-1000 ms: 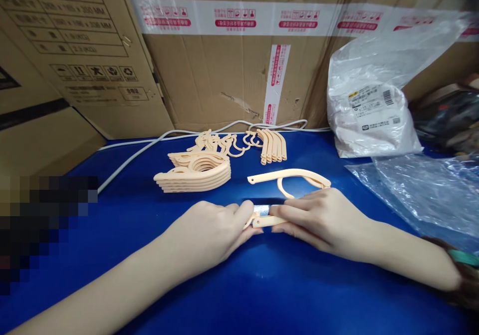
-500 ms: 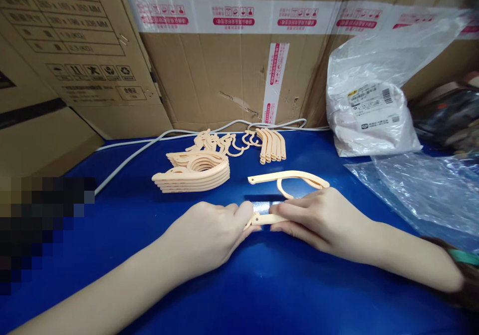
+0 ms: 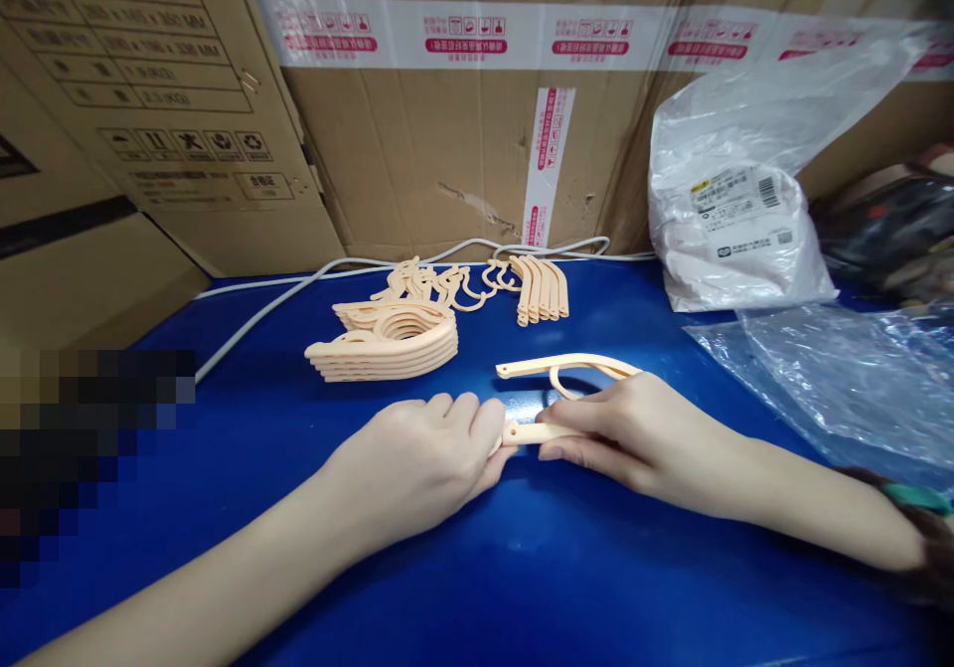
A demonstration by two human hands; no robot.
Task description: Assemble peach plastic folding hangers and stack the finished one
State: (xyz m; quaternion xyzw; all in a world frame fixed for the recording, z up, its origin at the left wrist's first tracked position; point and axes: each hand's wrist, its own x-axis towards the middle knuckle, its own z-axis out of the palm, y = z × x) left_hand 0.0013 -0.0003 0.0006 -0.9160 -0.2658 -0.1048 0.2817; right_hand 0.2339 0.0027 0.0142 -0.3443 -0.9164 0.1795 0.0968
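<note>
the right hand (image 3: 648, 436) gripped a hanger arm (image 3: 531, 434) between clamped fingers; the left hand (image 3: 432, 456) pinched a half-hidden piece (image 3: 497, 443).

Toward six o'clock, the left hand (image 3: 436, 448) hides nearly all of the small cream piece (image 3: 498, 442) it pinches; the shape cannot be told. At four, the right hand (image 3: 633, 438) covers the far ends of the cream strip (image 3: 528, 434) and the looped part (image 3: 562, 363); whether they join is unclear. Around half past eight, coarse blocks blot everything out. At ten, the carton (image 3: 179, 220) runs past the edge, its print partly blurred. Near half past two, fine print on the white bag (image 3: 745, 274) is illegible. At three, a blurred dark bundle (image 3: 875, 245) is cut off.
</note>
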